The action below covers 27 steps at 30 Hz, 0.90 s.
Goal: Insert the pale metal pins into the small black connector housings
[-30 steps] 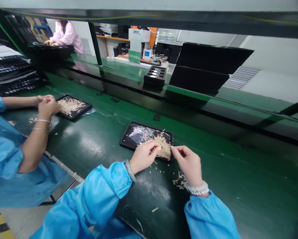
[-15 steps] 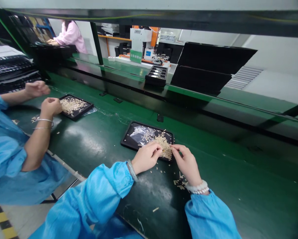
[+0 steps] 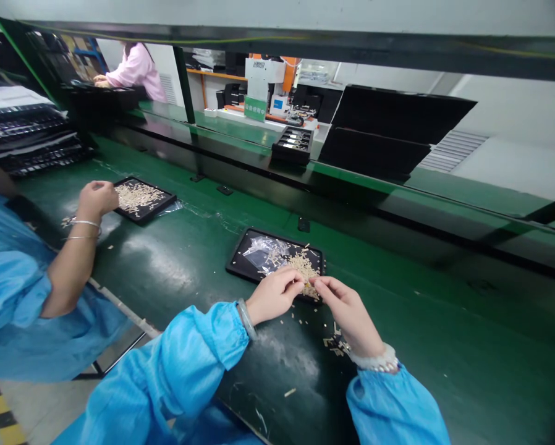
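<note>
A black tray (image 3: 245, 262) lies on the green belt in front of me, holding a pile of small tan pieces (image 3: 303, 267) and a clear plastic bag (image 3: 267, 250). My left hand (image 3: 274, 295) and my right hand (image 3: 347, 309) meet at the tray's near edge, fingertips pinched together over a tan piece between them. Loose tan pieces (image 3: 335, 343) lie scattered on the belt under my right wrist. Both arms wear blue sleeves, with a bracelet on each wrist.
To my left a co-worker in blue has a hand (image 3: 96, 198) beside a second black tray (image 3: 143, 201) of tan pieces. Stacked black trays (image 3: 31, 139) sit far left. A raised green shelf carries a black box (image 3: 292, 145). A person in pink (image 3: 136, 71) works beyond.
My hands drew closer together at the tray's near edge, fingertips now meeting. The co-worker's far hand pulled back out of sight.
</note>
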Motion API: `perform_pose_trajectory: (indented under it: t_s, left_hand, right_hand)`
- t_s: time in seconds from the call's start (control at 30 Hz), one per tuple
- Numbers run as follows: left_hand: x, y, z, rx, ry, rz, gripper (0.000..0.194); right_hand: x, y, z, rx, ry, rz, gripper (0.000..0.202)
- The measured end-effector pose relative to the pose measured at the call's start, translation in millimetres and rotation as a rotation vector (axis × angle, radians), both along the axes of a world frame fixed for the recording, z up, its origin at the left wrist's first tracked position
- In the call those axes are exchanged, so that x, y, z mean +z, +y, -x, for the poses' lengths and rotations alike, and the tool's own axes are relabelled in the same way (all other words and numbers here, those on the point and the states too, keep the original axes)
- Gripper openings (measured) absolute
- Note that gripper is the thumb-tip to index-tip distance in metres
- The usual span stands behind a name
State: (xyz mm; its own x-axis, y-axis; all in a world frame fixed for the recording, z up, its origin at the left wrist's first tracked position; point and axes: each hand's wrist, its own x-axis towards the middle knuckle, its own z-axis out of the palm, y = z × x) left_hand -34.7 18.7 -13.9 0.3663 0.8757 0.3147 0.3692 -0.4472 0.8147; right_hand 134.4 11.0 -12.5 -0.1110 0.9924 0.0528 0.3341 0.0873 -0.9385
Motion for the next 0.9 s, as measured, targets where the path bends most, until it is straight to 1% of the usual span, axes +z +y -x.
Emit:
perform_pose_trajectory:
  t_s: [0.17, 0.33, 0.57, 0.7, 0.73, 0.8, 0.83, 0.87, 0.9]
  left_hand:
    - [1.1, -1, 0, -0.011, -0.019, 0.006, 0.018]
    - [1.2, -1, 0, 0.000, 0.000, -0.001, 0.018]
    - [1.2, -3, -1, -0.020, -0.022, 0.025, 0.017]
    - [2.4, -4, -1, 0.015, -0.042, 0.008, 0.017]
    - [3.0, -3, 0, 0.032, -0.050, -0.004, 0.017]
    - [4.6, -1, 3, 0.069, -0.076, -0.033, 0.017]
    - [5.3, 1, 6, 0.090, -0.089, -0.044, 0.017]
    - [5.9, 3, 8, 0.112, -0.101, -0.053, 0.017]
    - [6.5, 5, 10, 0.136, -0.110, -0.057, 0.017]
  right_hand:
    - [5.6, -5, 5, 0.059, 0.135, 0.084, 0.025]
    - [8.0, -7, 7, 0.049, 0.193, 0.107, 0.022]
    - [6.3, -10, 8, 0.011, 0.166, 0.075, 0.025]
    - [12.3, -13, -1, -0.078, 0.069, 0.021, 0.026]
    - [13.8, -17, -4, -0.101, 0.051, 0.016, 0.026]
    - [12.7, -33, -4, -0.091, 0.058, 0.055, 0.027]
    - [8.4, -45, -1, -0.047, 0.091, 0.115, 0.028]
    - [1.2, -60, 4, 0.023, 0.176, 0.214, 0.030]
    - [-8.9, -77, 11, 0.086, 0.305, 0.331, 0.033]
